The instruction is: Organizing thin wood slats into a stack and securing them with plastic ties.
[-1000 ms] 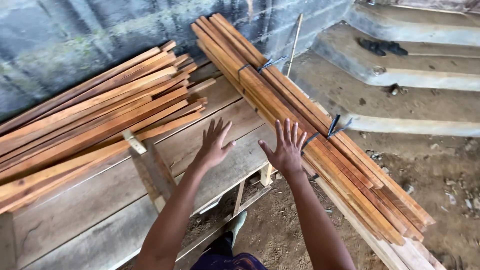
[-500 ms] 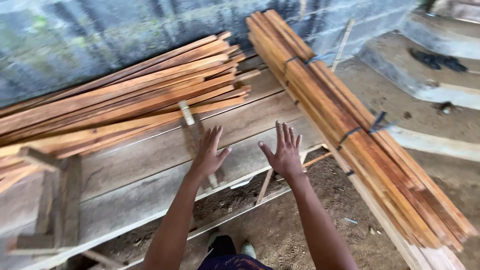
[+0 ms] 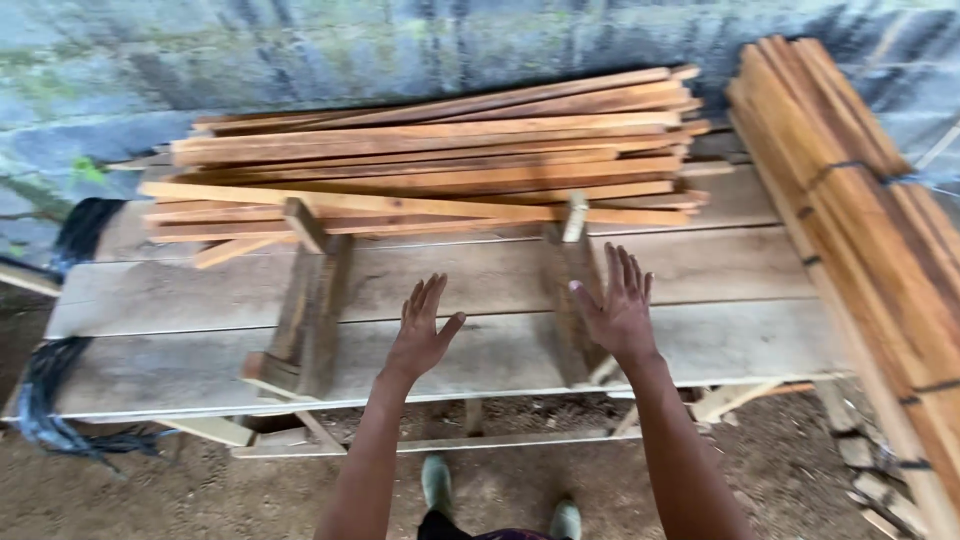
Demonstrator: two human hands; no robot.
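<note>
Concrete wall backs a plank workbench (image 3: 180,345). Left to right: black cord (image 3: 45,400), loose wooden slats (image 3: 430,165) piled at the rear, left hand (image 3: 420,335) and right hand (image 3: 617,310) both splayed, grasping nothing; strapped slat bundle (image 3: 850,190) untouched.

free: bare surface (image 3: 480,280) between two upright blocks (image 3: 310,310) | blocked: slat pile (image 3: 430,160) behind, strapped bundle (image 3: 860,220) right

Both bare forearms reach forward side by side. The left hand (image 3: 420,335) and right hand (image 3: 618,308) are empty, fingers spread, palms facing down.
</note>
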